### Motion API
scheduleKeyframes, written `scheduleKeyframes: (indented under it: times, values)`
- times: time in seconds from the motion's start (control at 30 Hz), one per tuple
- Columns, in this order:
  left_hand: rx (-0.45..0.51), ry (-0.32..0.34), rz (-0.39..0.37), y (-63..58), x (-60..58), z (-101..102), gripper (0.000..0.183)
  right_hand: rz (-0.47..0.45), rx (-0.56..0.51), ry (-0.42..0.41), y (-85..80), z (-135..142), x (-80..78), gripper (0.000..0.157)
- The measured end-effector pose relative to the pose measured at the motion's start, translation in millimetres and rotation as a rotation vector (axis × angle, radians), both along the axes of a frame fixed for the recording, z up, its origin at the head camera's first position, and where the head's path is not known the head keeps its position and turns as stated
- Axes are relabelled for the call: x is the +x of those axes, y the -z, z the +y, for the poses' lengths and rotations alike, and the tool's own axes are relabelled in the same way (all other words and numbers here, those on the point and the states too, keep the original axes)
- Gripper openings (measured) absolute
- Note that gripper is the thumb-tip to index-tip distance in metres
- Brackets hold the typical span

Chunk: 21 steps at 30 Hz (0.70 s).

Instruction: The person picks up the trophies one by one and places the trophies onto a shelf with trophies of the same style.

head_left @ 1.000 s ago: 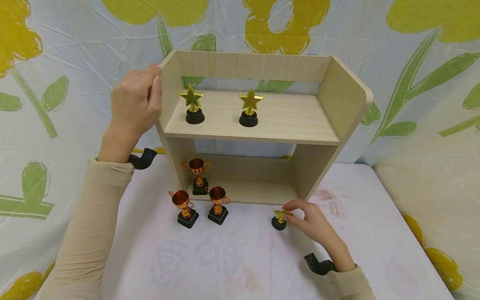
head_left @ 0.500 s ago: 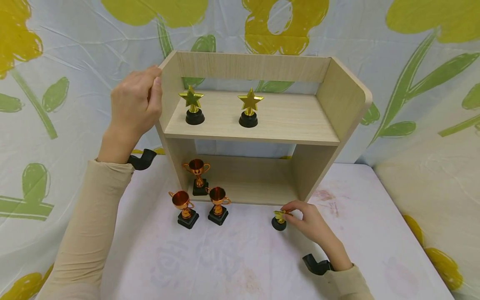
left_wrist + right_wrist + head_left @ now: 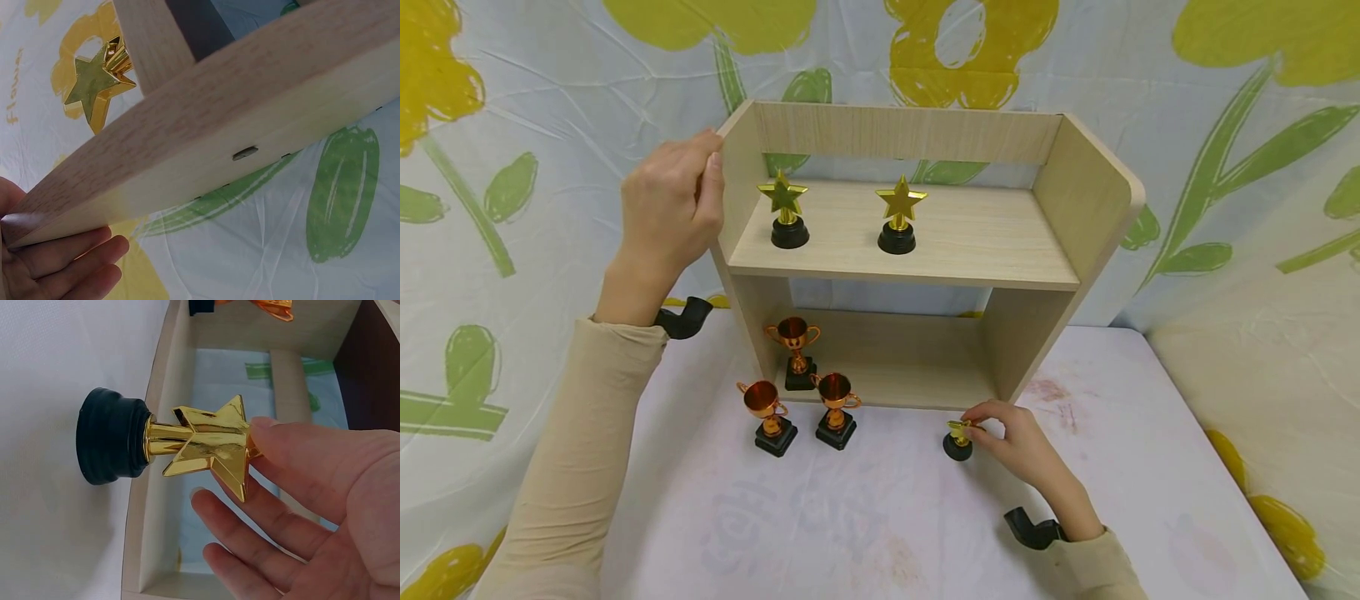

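My left hand grips the upper left side panel of a light wooden two-tier shelf; in the left wrist view the thumb and fingers lie on either side of its edge. Before the shelf's lower right corner, my right hand pinches the top of a gold star trophy between thumb and index finger. Its round black base is down at the white tabletop. Two more star trophies, one at the left and one near the middle, stand on the upper tier.
A bronze cup trophy stands at the left of the lower tier. Two similar cups, one left and one right, stand on the table before it. Flower-printed cloth hangs behind.
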<state>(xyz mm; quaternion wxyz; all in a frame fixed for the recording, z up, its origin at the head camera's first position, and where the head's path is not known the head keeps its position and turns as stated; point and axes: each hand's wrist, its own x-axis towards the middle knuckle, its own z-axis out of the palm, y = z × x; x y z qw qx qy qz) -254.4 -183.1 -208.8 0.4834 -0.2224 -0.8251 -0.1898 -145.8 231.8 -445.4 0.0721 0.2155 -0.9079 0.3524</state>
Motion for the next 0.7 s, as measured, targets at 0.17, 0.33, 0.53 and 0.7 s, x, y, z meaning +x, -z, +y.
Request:
scheduleKeyframes:
  times: [0.17, 0.33, 0.53, 0.7]
  values:
    - [0.002, 0.000, -0.004, -0.5, 0.0, -0.1, 0.034, 0.008, 0.002, -0.010, -1.3, -0.8, 0.6, 0.013]
    - [0.004, 0.000, 0.000, -0.6, -0.5, 0.4, 0.034, 0.034, 0.003, -0.018, -2.0, -1.3, 0.9, 0.013]
    - [0.012, -0.001, 0.001, -0.1, -0.3, 0.4, 0.033, 0.059, 0.000, -0.018, -3.7, -1.8, 1.7, 0.014]
    - [0.013, 0.001, 0.004, -0.3, 0.2, 0.7, 0.033, 0.035, 0.006, -0.010, -7.0, -2.8, 3.7, 0.014]
